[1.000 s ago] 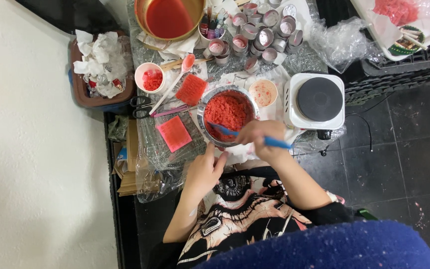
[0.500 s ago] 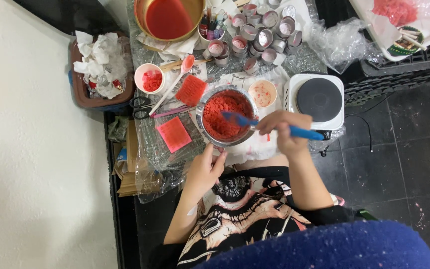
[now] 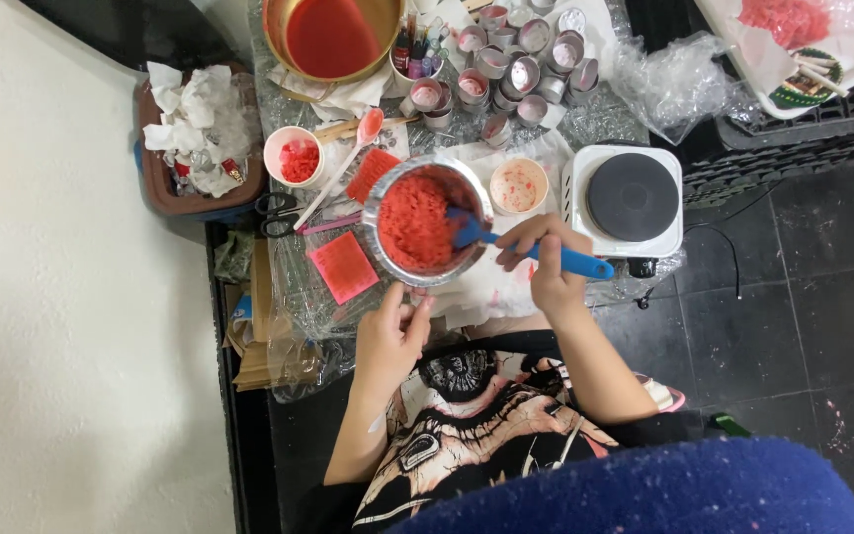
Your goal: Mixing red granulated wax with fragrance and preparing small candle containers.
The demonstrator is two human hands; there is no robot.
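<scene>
A metal pot point(image 3: 384, 194) full of red crumbly flakes point(image 3: 413, 222) sits in front of me on the plastic-covered table. My right hand point(image 3: 544, 265) grips a blue spatula point(image 3: 526, 248) whose blade dips into the flakes at the pot's right side. My left hand point(image 3: 394, 331) holds the pot's handle at its near rim, fingers closed around it.
A white electric hot plate point(image 3: 631, 198) stands right of the pot. A small bowl point(image 3: 518, 186), a cup of red pieces point(image 3: 294, 156), two red slabs point(image 3: 344, 267), scissors point(image 3: 276, 214) and several small tins point(image 3: 511, 61) lie around. A large pan of red liquid point(image 3: 331, 36) sits at the back.
My right hand has drawn the spatula from the pot's near-left part over to its right side. My left hand keeps its hold at the pot's near rim.
</scene>
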